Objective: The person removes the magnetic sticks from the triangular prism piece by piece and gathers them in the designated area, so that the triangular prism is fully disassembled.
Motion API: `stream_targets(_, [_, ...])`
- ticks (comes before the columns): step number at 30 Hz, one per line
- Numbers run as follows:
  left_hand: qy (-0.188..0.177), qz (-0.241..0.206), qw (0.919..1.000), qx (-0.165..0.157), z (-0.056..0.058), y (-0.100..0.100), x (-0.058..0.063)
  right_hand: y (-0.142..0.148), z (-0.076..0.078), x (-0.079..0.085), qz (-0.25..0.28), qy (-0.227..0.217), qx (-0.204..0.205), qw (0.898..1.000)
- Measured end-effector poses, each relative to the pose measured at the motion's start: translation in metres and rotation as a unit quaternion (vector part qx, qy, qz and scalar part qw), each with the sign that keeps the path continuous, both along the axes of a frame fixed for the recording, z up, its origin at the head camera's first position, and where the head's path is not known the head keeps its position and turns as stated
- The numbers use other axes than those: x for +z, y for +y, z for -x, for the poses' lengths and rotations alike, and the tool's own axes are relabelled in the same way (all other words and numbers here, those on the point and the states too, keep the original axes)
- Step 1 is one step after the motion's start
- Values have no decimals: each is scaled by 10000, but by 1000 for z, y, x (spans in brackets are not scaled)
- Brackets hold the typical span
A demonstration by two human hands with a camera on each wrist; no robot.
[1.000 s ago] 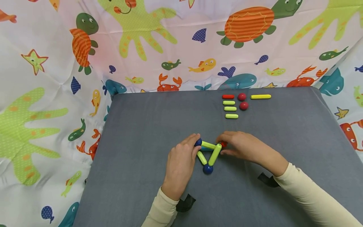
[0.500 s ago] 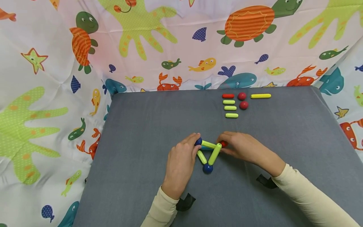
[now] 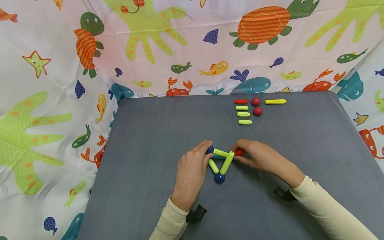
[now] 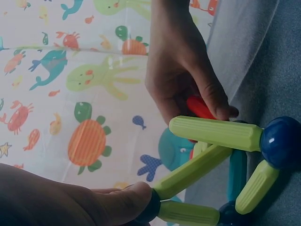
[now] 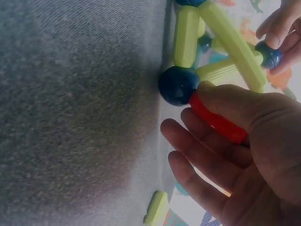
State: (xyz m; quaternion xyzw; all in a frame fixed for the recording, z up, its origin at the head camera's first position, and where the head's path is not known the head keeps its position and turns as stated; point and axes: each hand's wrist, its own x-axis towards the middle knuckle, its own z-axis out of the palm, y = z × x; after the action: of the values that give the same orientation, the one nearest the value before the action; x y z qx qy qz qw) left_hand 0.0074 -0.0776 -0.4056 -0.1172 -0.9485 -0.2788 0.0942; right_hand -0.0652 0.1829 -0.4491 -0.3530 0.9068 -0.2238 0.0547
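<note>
A frame of light green magnetic sticks (image 3: 227, 163), blue balls (image 3: 219, 178) and a teal stick (image 4: 236, 174) stands in the middle of the table. My left hand (image 3: 190, 173) pinches a blue ball (image 4: 149, 209) at the frame's left corner, between thumb and fingers. At the right side, my right hand (image 3: 261, 160) holds a red stick (image 5: 218, 122) between thumb and index finger. One end of that stick is right at another blue ball (image 5: 178, 86), while the remaining fingers are spread. One light green stick (image 4: 216, 133) rises at a slant from the near blue ball, its upper end free.
Farther back on the grey table (image 3: 150, 133) lie a red stick (image 3: 241, 101), several short light green sticks (image 3: 243, 114), two red balls (image 3: 257, 111) and a longer yellow stick (image 3: 275, 101). A sea-animal printed curtain (image 3: 192, 40) borders the table's back and sides.
The right hand's fingers have shifted slightly to the right, and more of the red stick shows between them. The left hand and the frame have stayed in place.
</note>
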Motion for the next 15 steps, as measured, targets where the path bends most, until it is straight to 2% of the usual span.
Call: stream_targets(15, [28,-53,10000,11,0,0,-2,8,1,-9,-163,43,-155,9997])
